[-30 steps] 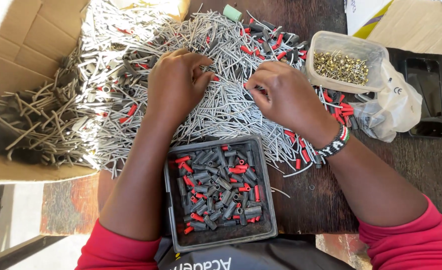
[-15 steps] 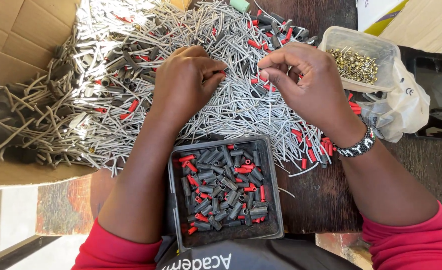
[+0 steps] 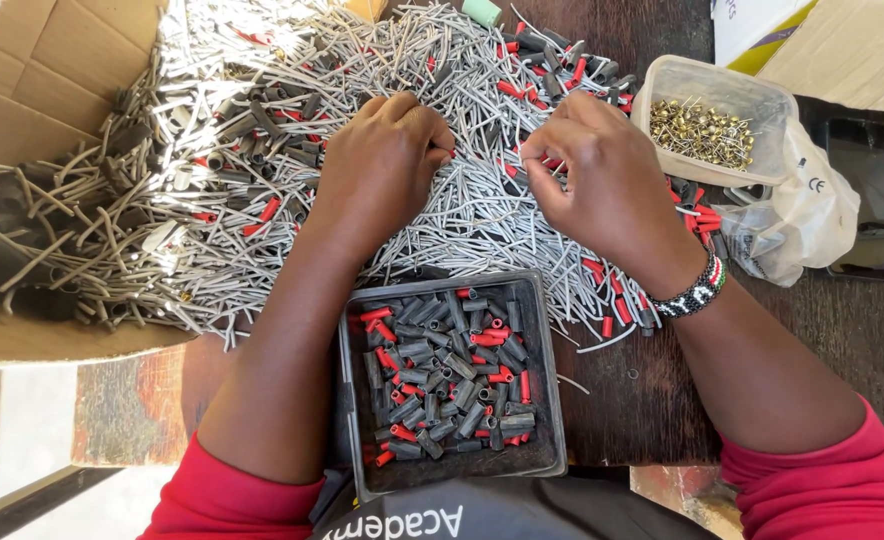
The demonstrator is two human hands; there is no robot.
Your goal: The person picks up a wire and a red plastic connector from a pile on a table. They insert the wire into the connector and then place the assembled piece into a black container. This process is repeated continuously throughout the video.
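**Picking Small Pieces From the Grey Tube Pile**

Working at the centre of the frame, both hands rest knuckles-up on the pile of grey tubes point(image 3: 262, 200) spread over the bench point(image 3: 662, 400). The left hand point(image 3: 382, 165) is curled shut, fingertips buried in the pile; what its grip encloses cannot be told. The right hand point(image 3: 602, 185) pinches thumb and forefinger closed on a small piece, too small to identify. A black tray point(image 3: 547, 400) of short grey and red sleeves sits at lower centre, just beside both wrists. A clear tub point(image 3: 662, 85) of brass pins stands at upper right, near the right hand. For good results, judged from this layout: keep the pinch at the fingertips, lift one piece only, and keep wrists low above the tray.
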